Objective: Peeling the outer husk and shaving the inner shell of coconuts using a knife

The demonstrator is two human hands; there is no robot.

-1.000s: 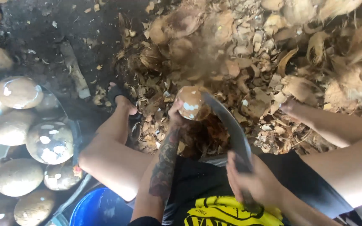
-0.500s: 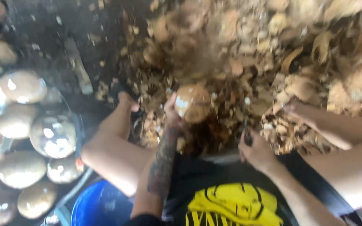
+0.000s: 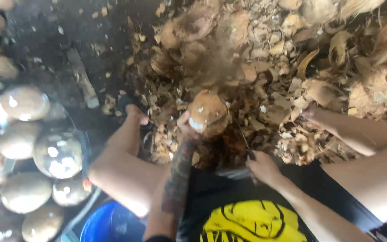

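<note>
Husking in hand: right hand [image 3: 263, 168] clenched on knife handle, thin blade [image 3: 242, 136] edge-on beside the part-peeled coconut [image 3: 209, 114] grasped by left hand [image 3: 185, 127]; next cut wants fingers clear; husk heap [image 3: 292, 67] beyond, peeled coconuts [image 3: 25, 148] far left.

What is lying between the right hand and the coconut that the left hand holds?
In the head view, a thin dark blade runs from the right hand up toward the coconut in the left hand.
</note>
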